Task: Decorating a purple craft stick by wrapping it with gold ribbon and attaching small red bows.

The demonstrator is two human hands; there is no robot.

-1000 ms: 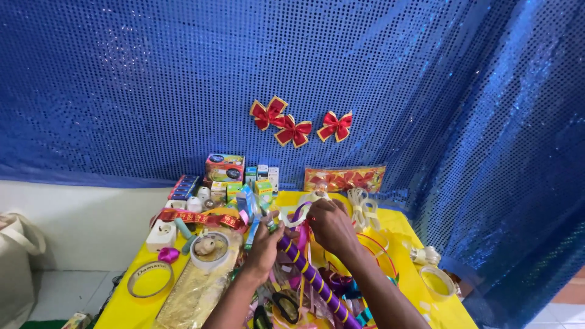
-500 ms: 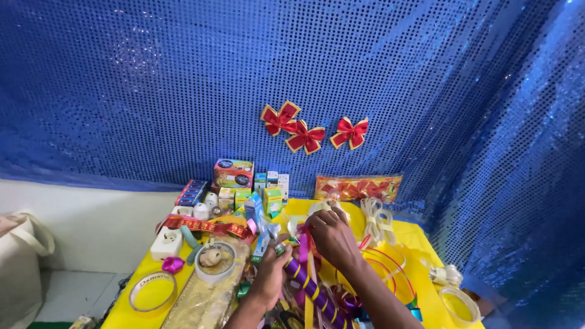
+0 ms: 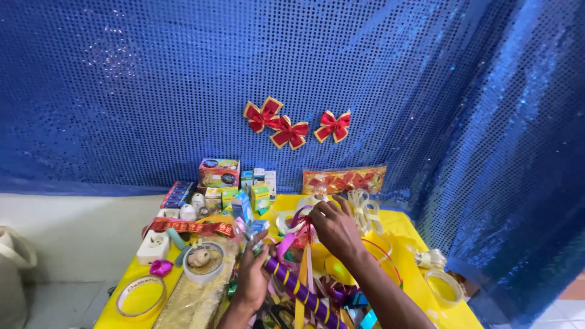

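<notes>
Mid-table over the yellow cloth-covered table [image 3: 420, 283], the left hand [image 3: 253, 277] is wrapped around the purple stick spiralled with yellow ribbon [image 3: 298, 291] while the right hand [image 3: 334, 228] pinches pink and red ribbon loops [image 3: 298, 226] at its far tip, apparently shaping a bow that needs steady cinching.

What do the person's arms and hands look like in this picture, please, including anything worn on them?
Both forearms come up from the bottom edge and are bare: no sleeve reaches into view. The left hand and right hand wear no gloves, and no watch, bracelet or ring can be made out. Fingernails are too small to describe.
</notes>
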